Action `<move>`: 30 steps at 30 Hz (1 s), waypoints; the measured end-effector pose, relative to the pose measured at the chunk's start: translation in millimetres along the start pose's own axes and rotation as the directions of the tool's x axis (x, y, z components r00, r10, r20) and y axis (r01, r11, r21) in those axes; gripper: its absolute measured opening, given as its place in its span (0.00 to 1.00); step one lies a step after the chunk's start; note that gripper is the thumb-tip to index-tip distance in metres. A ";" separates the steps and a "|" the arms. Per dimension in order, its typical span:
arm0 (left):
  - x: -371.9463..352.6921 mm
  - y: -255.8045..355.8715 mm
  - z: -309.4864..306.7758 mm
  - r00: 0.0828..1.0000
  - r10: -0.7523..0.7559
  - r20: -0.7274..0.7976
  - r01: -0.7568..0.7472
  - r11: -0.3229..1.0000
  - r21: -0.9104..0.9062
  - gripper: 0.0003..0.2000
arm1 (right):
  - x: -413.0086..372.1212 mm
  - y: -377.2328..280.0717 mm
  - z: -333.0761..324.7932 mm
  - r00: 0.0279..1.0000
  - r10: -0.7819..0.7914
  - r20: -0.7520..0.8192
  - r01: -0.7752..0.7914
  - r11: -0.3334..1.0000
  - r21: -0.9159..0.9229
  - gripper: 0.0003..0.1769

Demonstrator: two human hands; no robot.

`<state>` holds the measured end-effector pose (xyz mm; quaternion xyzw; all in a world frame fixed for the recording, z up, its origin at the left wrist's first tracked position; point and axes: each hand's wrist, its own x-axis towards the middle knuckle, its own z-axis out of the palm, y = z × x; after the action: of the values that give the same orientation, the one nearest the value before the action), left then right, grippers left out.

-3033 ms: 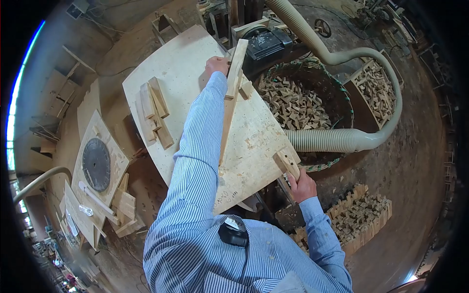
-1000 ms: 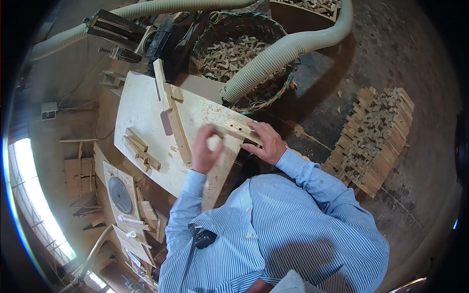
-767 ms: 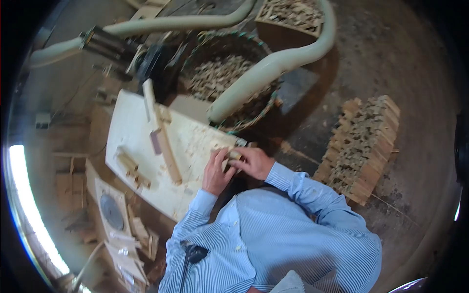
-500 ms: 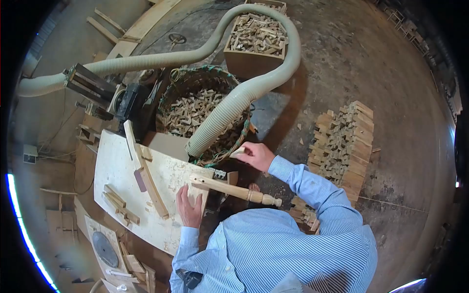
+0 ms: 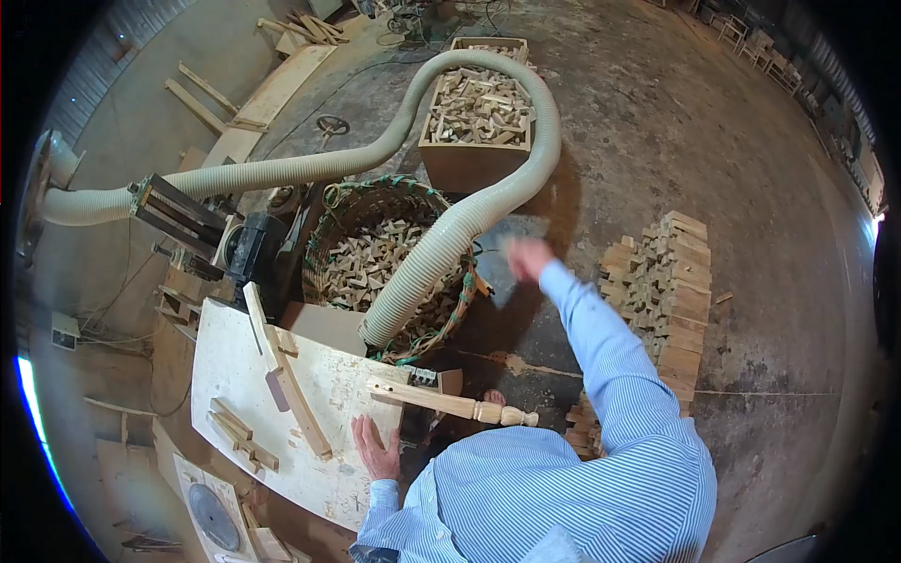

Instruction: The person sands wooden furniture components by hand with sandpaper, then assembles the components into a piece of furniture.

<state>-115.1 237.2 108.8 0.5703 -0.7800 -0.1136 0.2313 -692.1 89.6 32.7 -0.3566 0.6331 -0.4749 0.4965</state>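
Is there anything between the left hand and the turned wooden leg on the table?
Nothing visible. The left hand lies flat on the plywood table, just beside the turned wooden leg; only bare board separates them. The right hand is far off, near the dust hose.

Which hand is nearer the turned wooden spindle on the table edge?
Left. The left hand lies flat on the table just beside the square end of the spindle, without holding it. The right hand is stretched far off, blurred, near the hose and basket.
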 end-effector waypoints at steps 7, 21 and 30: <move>-0.4 1.2 1.4 1.000 0.013 -0.009 -0.012 1.000 0.022 0.37 | 44.9 -174.7 3.0 0.842 -0.416 -0.344 0.424 0.904 -0.055 0.39; -2.3 -3.8 1.5 1.000 0.009 -0.004 -0.009 1.000 0.000 0.38 | -187.8 -39.1 184.0 0.895 -0.134 0.425 0.248 0.943 -0.224 0.33; -5.4 -13.0 13.9 0.994 0.040 -0.103 -0.051 0.993 -0.107 0.34 | -235.5 -34.6 235.9 0.839 -0.231 0.494 0.449 0.805 -0.387 0.42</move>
<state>-109.7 236.9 89.8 0.5438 -0.7728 -0.1219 0.3036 -405.1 238.5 120.9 -0.6744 0.5324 -0.2934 0.4191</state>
